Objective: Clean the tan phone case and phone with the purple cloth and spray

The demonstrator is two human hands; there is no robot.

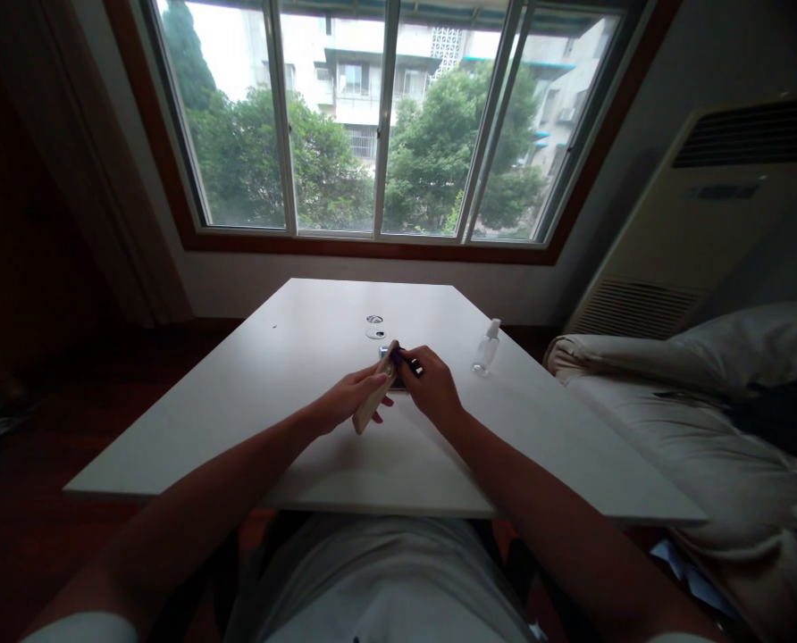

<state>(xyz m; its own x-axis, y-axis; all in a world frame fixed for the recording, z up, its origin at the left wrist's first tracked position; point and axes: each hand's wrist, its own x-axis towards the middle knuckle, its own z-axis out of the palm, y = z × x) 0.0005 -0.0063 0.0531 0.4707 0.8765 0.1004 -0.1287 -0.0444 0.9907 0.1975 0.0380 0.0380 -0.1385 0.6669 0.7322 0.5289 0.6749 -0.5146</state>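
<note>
Head view: the left hand [346, 398] has its grip closed around a flat beige case [370, 407], held tilted above the desk [197, 429]. The right hand [434, 382] has a narrow grip, apparently pinching a small dark piece [397, 357], material unclear, at the case's upper end. Probable current step: fine work there. The next move likely requires steady left support. Surfaces: case smooth, rounded; desk white, glossy; 1 clear spray bottle [485, 351] at right.

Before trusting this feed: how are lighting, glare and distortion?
In the head view throughout: brown-framed glass window bright, picture corners dark; soft sheen on flat white tabletop; wide-angle stretching near edges; small dark item at right hand too dim to identify.
</note>
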